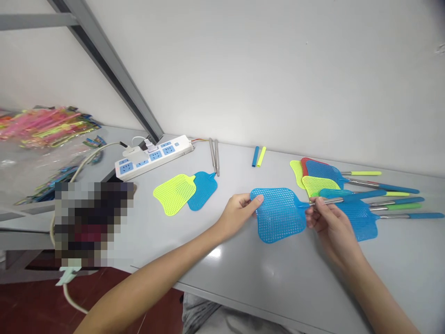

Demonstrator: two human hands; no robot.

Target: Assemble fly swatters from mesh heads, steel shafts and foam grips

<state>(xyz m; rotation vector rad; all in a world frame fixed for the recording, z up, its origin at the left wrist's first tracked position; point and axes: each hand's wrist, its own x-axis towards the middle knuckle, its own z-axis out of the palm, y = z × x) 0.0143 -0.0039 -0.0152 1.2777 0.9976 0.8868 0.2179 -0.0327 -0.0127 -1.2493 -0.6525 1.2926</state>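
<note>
my right hand (325,221) is pinched shut on the near end of a metal rod (326,201), fingertips meeting just where the rod reaches the neck of the blue swatter head (279,214). from that grip the head lies straight off to my left, flat on the grey table (243,273), its neck pointing right toward the rod, so the long axis of both runs left to right across my view. my left hand (239,213) is closed on the head's far upper corner, thumb on top, holding it down. the rod's other end runs right into the pile of finished swatters (361,195), which lies touching my right hand's far side. well apart to the left sit a loose yellow head (174,194) and a loose blue head (205,188), overlapping, with two bare rods (214,155) and two loose grip sleeves (258,156) behind them, near the wall.
</note>
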